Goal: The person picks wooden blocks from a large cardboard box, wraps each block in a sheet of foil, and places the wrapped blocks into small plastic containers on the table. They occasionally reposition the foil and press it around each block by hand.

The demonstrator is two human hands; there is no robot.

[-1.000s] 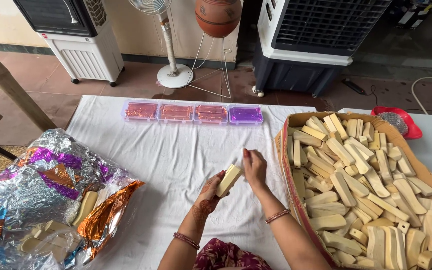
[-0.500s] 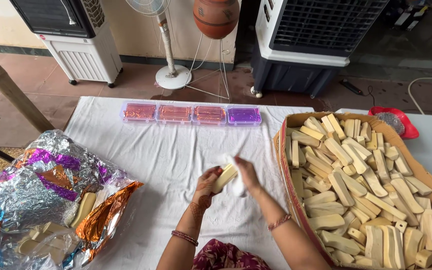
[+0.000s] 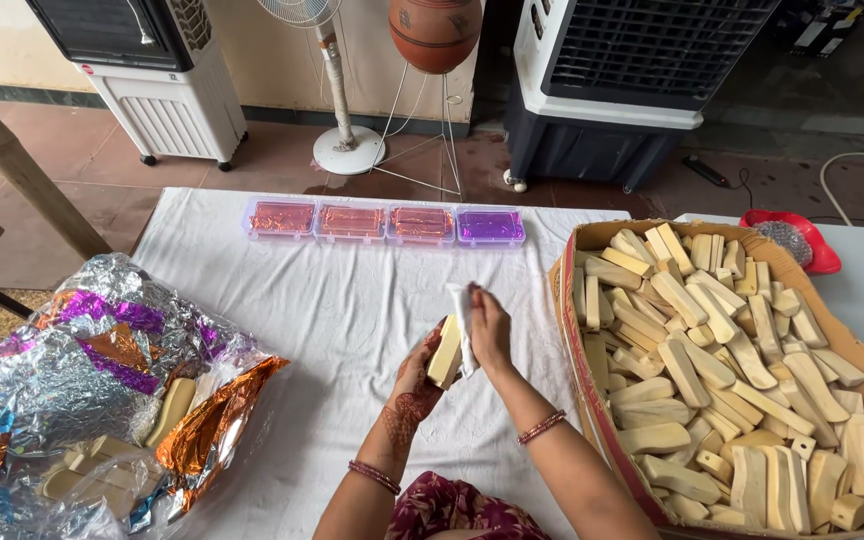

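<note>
My left hand [image 3: 420,380] holds a pale yellow block [image 3: 445,352] upright over the white tablecloth [image 3: 352,310]. My right hand [image 3: 490,325] presses a white cloth [image 3: 463,318] against the block's side. Both hands meet near the middle of the table, a short way left of the cardboard box [image 3: 580,390] piled with several similar pale blocks [image 3: 722,370].
Several clear plastic boxes [image 3: 384,222] with orange and purple fillings line the table's far edge. A heap of silver, purple and orange foil [image 3: 102,380] with a few blocks lies at the left. A red bowl [image 3: 802,240] sits behind the box. Air coolers [image 3: 642,80], a fan and a clay pot stand beyond.
The block has been turned more upright in my left hand, and my right hand now rubs the white cloth along its side. Both hands stay in the same place.
</note>
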